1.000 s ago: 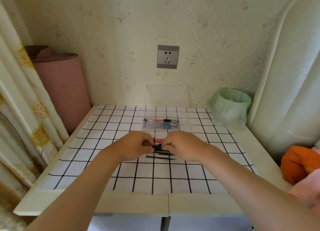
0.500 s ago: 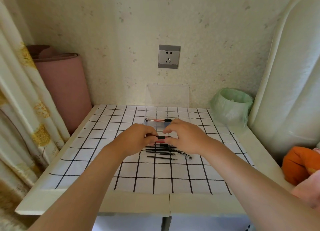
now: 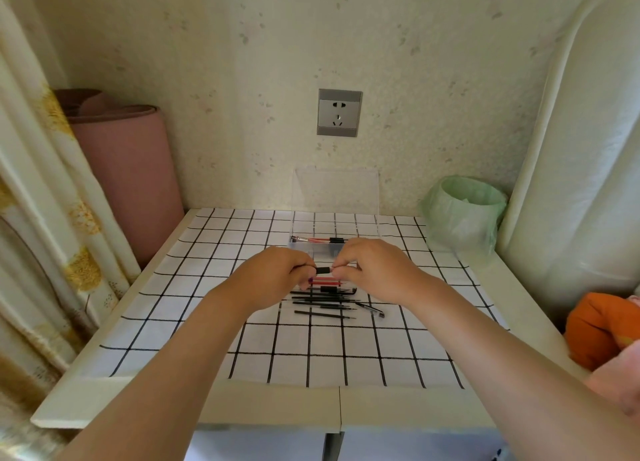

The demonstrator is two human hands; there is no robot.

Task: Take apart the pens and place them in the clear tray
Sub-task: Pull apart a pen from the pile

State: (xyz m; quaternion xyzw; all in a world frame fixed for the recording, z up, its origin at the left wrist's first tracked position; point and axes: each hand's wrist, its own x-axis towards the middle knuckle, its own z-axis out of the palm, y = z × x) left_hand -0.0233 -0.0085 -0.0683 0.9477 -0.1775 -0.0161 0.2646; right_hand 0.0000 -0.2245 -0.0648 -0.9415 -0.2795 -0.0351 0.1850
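Both hands hold one pen [image 3: 322, 270] level above the checked table. My left hand [image 3: 277, 273] grips its left end and my right hand [image 3: 372, 270] pinches its right end; only a short black section shows between them. Below the hands lies a pile of pens [image 3: 325, 299], mostly black with a couple of red ones. The clear tray [image 3: 367, 249] stands just beyond my hands and holds some red and black pen parts [image 3: 320, 240].
A green-lined bin [image 3: 462, 215] stands at the table's back right corner. A clear lid [image 3: 335, 190] leans on the wall behind the tray. A pink roll [image 3: 128, 176] stands at the left, an orange cloth [image 3: 599, 329] at the right edge.
Both hands have risen from the pen pile with one pen between them and moved a little toward the tray. The pile on the table is now uncovered.
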